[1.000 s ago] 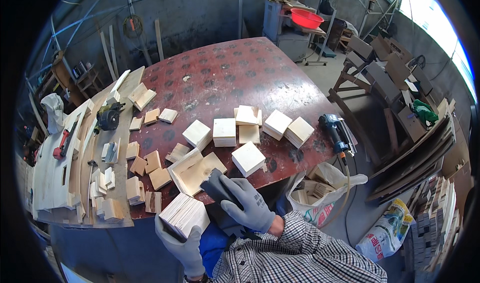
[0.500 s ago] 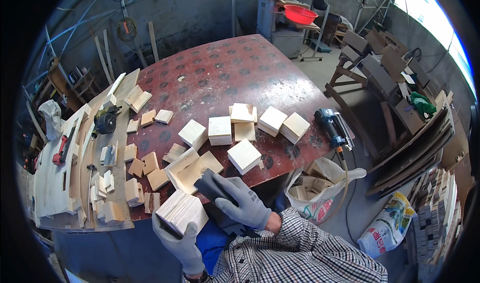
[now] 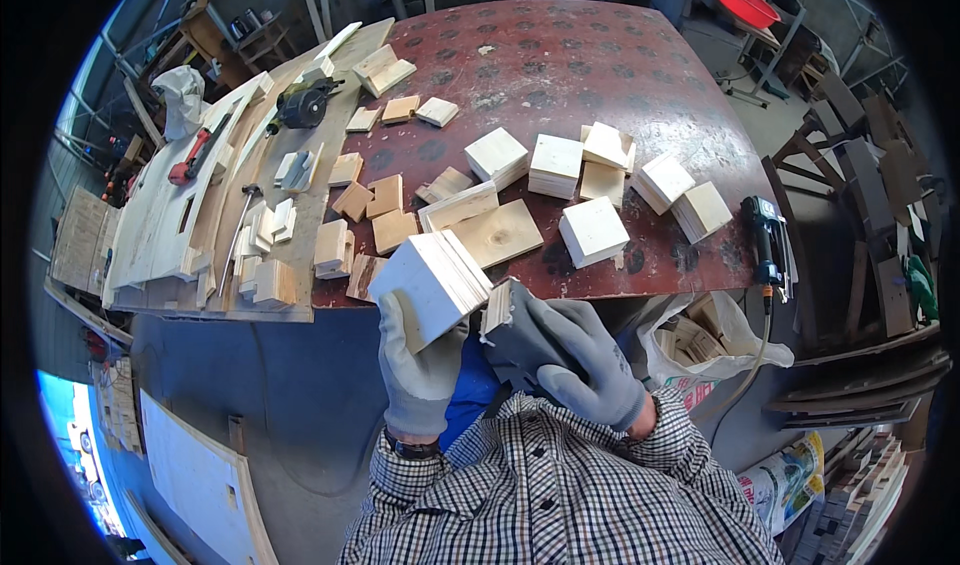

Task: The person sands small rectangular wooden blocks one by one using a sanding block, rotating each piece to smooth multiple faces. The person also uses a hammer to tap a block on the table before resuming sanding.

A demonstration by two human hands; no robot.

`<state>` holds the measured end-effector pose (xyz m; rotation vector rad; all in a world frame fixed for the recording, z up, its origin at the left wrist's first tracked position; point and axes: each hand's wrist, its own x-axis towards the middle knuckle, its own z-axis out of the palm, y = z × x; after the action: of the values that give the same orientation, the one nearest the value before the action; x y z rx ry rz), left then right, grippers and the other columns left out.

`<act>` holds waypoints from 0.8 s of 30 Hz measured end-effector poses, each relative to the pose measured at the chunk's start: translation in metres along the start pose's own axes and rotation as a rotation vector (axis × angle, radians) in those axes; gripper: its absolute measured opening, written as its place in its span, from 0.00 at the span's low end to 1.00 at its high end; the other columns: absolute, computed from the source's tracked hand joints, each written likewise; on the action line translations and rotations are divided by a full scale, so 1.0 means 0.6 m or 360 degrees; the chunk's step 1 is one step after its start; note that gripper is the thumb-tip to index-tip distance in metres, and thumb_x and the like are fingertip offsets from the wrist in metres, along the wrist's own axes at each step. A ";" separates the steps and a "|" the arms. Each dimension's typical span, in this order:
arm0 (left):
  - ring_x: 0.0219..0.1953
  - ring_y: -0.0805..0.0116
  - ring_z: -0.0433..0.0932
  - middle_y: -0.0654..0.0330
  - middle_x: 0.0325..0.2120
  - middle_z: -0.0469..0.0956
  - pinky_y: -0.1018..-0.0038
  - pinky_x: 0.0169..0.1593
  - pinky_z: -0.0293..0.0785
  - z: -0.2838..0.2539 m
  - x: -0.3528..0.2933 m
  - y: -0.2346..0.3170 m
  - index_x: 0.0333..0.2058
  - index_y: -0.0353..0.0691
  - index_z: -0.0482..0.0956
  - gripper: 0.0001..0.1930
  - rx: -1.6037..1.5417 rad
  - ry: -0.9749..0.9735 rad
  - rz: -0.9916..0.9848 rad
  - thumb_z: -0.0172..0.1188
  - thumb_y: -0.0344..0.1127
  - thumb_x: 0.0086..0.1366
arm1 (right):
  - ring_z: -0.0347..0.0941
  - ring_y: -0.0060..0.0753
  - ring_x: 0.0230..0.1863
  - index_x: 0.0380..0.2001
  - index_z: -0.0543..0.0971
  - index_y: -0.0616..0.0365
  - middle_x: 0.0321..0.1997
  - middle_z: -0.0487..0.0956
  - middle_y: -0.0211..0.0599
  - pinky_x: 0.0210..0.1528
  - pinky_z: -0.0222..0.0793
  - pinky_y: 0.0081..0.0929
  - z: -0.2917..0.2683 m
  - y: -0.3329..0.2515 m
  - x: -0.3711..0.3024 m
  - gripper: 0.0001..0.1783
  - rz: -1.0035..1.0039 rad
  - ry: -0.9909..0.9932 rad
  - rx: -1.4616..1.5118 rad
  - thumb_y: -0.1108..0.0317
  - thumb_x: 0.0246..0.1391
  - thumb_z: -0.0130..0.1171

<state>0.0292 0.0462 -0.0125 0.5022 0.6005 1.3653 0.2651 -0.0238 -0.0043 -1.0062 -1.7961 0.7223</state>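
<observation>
My gloved left hand grips a pale wooden block made of stacked layers, tilted above the near table edge. In my gloved right hand is a dark grey sanding block, apparently a sheet wrapped round a piece of wood. Its end is close beside the wooden block's layered right side; whether they touch I cannot tell. Just beyond lies an L-shaped wooden piece. Farther right on the table sit several similar blocks, the nearest being a white-topped block.
The dark red table has a board on its left bearing small wood pieces, a hammer, a green-black power tool and a red tool. A nail gun lies at the right edge, above a white sack of offcuts.
The view has swung, so the table sits farther right and higher. The wooden block is turned to another face, and my right hand has brought the sanding block lower, beside it.
</observation>
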 end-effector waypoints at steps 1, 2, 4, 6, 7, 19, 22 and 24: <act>0.69 0.54 0.72 0.51 0.67 0.71 0.50 0.71 0.70 -0.002 0.002 0.000 0.72 0.41 0.64 0.38 -0.0045 -0.0002 -0.0028 0.51 0.65 0.79 | 0.72 0.62 0.68 0.74 0.67 0.70 0.70 0.70 0.66 0.71 0.68 0.48 -0.005 0.002 -0.007 0.41 0.0037 0.0045 0.0025 0.57 0.65 0.63; 0.70 0.53 0.70 0.50 0.68 0.70 0.48 0.71 0.69 -0.005 0.004 -0.001 0.73 0.42 0.64 0.38 -0.0090 -0.0009 -0.0059 0.51 0.66 0.79 | 0.72 0.62 0.68 0.74 0.67 0.70 0.71 0.70 0.66 0.70 0.68 0.47 -0.002 0.002 -0.006 0.41 0.0042 0.0142 0.0017 0.57 0.64 0.63; 0.71 0.50 0.68 0.49 0.69 0.69 0.41 0.71 0.66 -0.002 -0.003 -0.008 0.74 0.42 0.63 0.40 -0.0096 -0.0002 -0.0122 0.50 0.68 0.78 | 0.72 0.61 0.68 0.74 0.67 0.70 0.71 0.69 0.64 0.70 0.69 0.47 0.003 0.006 0.005 0.41 -0.0022 0.0302 -0.0027 0.59 0.63 0.63; 0.68 0.54 0.70 0.52 0.67 0.70 0.49 0.69 0.67 0.003 -0.014 -0.018 0.73 0.43 0.64 0.40 -0.0118 -0.0008 -0.0316 0.50 0.69 0.78 | 0.73 0.62 0.66 0.74 0.69 0.64 0.69 0.71 0.64 0.69 0.69 0.50 -0.002 -0.002 0.028 0.41 -0.0064 0.0232 -0.0154 0.55 0.63 0.65; 0.66 0.56 0.71 0.53 0.65 0.71 0.53 0.68 0.67 0.008 -0.019 -0.024 0.73 0.43 0.65 0.40 -0.0127 -0.0019 -0.0415 0.51 0.70 0.78 | 0.73 0.63 0.64 0.74 0.70 0.61 0.68 0.72 0.64 0.68 0.69 0.51 -0.003 -0.002 0.038 0.41 -0.0107 0.0170 -0.0261 0.52 0.63 0.65; 0.53 0.55 0.78 0.48 0.58 0.76 0.58 0.60 0.75 -0.172 -0.100 -0.013 0.75 0.35 0.63 0.38 -0.0929 -0.0014 -0.0496 0.61 0.48 0.74 | 0.76 0.26 0.54 0.75 0.68 0.62 0.59 0.79 0.37 0.56 0.73 0.25 -0.083 0.098 -0.123 0.34 0.1190 0.1182 0.0527 0.58 0.72 0.60; 0.49 0.57 0.81 0.47 0.53 0.78 0.63 0.54 0.80 -0.228 -0.131 -0.012 0.75 0.33 0.63 0.37 -0.1334 0.0228 -0.0630 0.62 0.47 0.75 | 0.75 0.19 0.49 0.75 0.68 0.64 0.59 0.79 0.33 0.50 0.73 0.19 -0.118 0.126 -0.168 0.33 0.1233 0.1418 0.0459 0.59 0.75 0.57; 0.48 0.58 0.81 0.47 0.52 0.78 0.64 0.52 0.80 -0.252 -0.137 -0.021 0.75 0.32 0.63 0.38 -0.1451 0.0223 -0.0681 0.63 0.47 0.75 | 0.76 0.21 0.53 0.74 0.70 0.63 0.61 0.80 0.34 0.54 0.73 0.20 -0.134 0.135 -0.193 0.32 0.1263 0.1458 0.0413 0.58 0.75 0.58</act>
<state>-0.0694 -0.0390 -0.1256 -0.4408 0.1312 1.1172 0.3928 -0.0802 -0.0874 -1.5447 -0.4774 0.7415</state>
